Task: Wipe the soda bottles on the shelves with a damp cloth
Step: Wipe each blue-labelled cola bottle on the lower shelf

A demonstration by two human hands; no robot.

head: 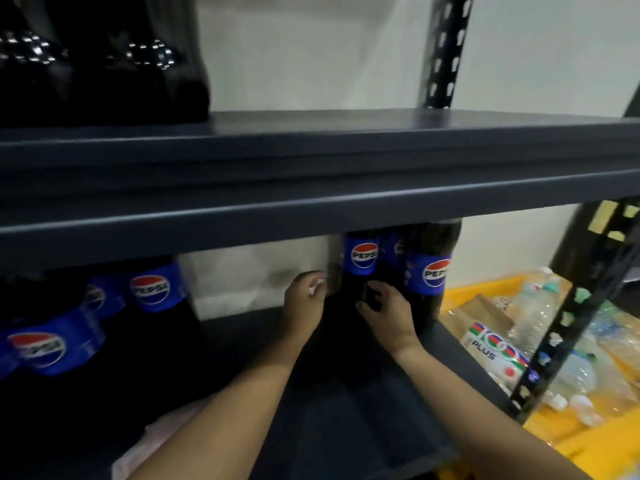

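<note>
The upper shelf's front edge (311, 206) hid the necks and caps of the Pepsi bottles (362, 268) above the right grip (388, 308). Left of the left grip (304, 299), more bottles (152, 289) were blurred and cut by the frame's edge. A pinkish cloth (152, 441) lay partly under the left forearm.

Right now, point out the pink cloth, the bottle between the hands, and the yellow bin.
pink cloth (156, 441), head view, crumpled middle
Pepsi bottle (362, 255), head view, blue label
yellow bin (485, 284), head view, far rim

yellow bin (485, 284), plastic empties (540, 306), upright post (445, 50)
</note>
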